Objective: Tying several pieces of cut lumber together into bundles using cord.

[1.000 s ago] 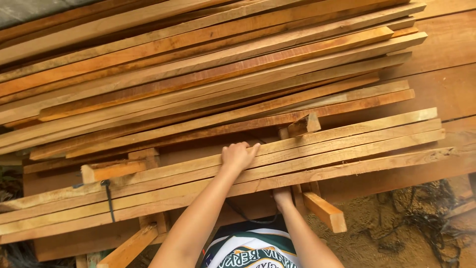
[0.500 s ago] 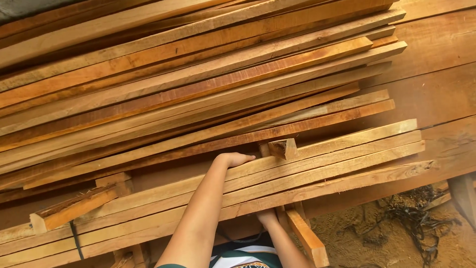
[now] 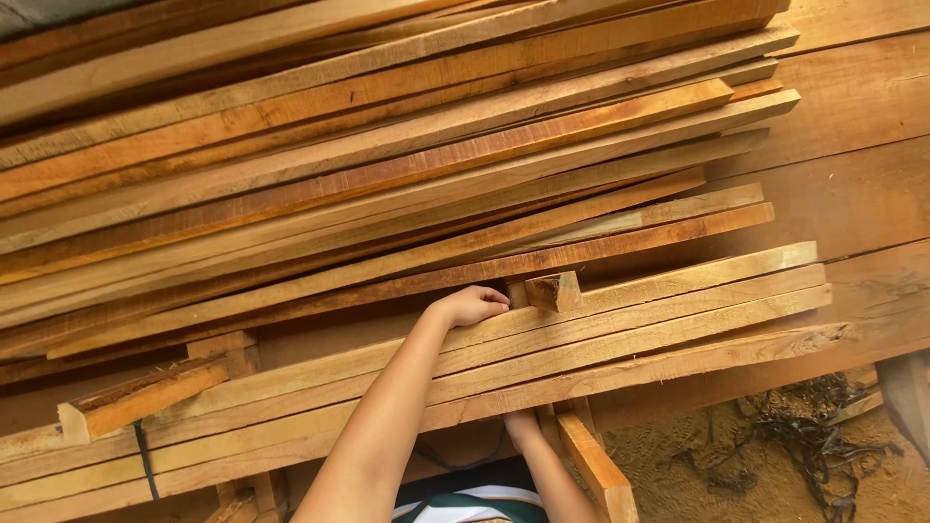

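Several long pale planks [image 3: 678, 315] lie side by side as a lower layer in front of me. My left hand [image 3: 473, 304] reaches across them, its fingers curled over the far edge of the rearmost pale plank, next to a short wood block [image 3: 554, 290]. My right hand [image 3: 520, 423] is at the near edge of the front plank; its fingers are hidden under the wood. Behind and above lies a big stack of darker reddish planks [image 3: 387, 174].
Short support pieces stick out under the planks at the left [image 3: 136, 399] and the lower middle [image 3: 596, 470]. Wide boards [image 3: 862, 184] lie beneath everything at the right. Sandy ground with dark debris [image 3: 785, 441] shows at the bottom right.
My left hand lay flat with spread fingers on the pale planks; now its fingers curl over the far edge. The view has drifted, so the planks sit further left in the picture.
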